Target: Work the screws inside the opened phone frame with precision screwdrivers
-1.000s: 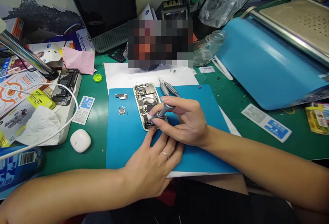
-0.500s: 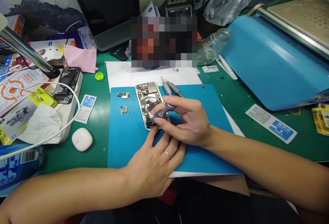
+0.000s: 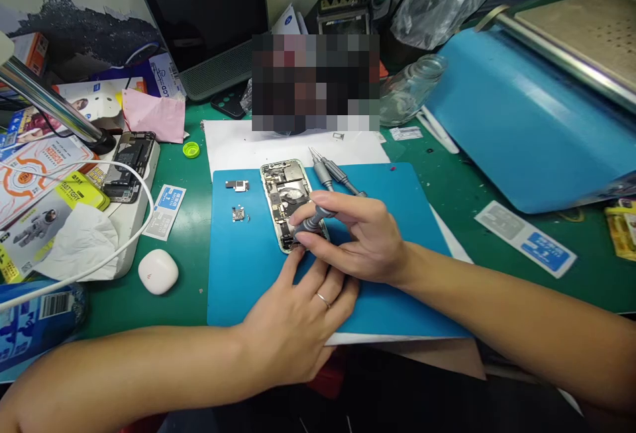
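Observation:
An opened phone (image 3: 284, 196) with its insides bare lies on a blue work mat (image 3: 238, 267). My right hand (image 3: 360, 238) is closed on a grey screwdriver (image 3: 313, 219), whose tip is down at the phone's lower end. My left hand (image 3: 295, 317) lies flat on the mat, fingers stretched out, with the fingertips touching the phone's bottom edge; a ring shows on one finger. Two more grey screwdrivers (image 3: 332, 173) lie on the mat just beyond my right hand. Two small removed parts (image 3: 237, 199) lie left of the phone.
A second opened phone (image 3: 128, 161) rests on a white box at the left with a white cable (image 3: 99, 247). A white earbud case (image 3: 158, 271), a glass jar (image 3: 410, 89), a dark screen (image 3: 209, 16) and a big blue sheet (image 3: 521, 122) surround the mat.
My right hand's fingers have shifted slightly on the screwdriver handle, uncovering more of the spare screwdrivers behind. The left hand and phone stay put; the view wobbled a little.

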### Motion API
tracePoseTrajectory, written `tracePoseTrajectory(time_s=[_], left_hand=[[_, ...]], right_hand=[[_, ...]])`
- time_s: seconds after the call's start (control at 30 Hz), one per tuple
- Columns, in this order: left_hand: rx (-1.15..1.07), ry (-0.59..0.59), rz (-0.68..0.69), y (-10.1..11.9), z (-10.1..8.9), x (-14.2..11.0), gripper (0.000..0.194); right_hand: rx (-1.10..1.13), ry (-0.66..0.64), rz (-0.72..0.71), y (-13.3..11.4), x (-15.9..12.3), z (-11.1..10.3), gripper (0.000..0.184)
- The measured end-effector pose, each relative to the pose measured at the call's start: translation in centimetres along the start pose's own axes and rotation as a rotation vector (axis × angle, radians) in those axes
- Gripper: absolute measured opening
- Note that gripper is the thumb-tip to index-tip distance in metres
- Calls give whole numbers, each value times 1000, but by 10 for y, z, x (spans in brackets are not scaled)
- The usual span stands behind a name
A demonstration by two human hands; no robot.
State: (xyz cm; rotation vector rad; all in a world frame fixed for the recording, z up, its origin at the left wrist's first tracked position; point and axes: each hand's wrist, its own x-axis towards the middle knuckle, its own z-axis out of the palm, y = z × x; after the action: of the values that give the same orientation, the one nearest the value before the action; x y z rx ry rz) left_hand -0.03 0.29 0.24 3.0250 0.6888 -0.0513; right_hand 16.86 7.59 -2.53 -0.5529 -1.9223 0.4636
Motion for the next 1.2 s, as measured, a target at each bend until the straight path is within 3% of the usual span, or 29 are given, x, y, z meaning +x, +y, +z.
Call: tracePoseTrajectory(time_s=[0.2,0.37,1.2], left_hand=[[-22,18,-11,0,0,-2,71],[-15,41,-14,0,2,-3,65],[10,42,-10,0,1,-4,62]], right_hand=[[-119,-72,-152,-4,9,-5,71],[-189,-60,-256,-7,13,-4,64],[-200,-62,-207,-8,11,-4,59]])
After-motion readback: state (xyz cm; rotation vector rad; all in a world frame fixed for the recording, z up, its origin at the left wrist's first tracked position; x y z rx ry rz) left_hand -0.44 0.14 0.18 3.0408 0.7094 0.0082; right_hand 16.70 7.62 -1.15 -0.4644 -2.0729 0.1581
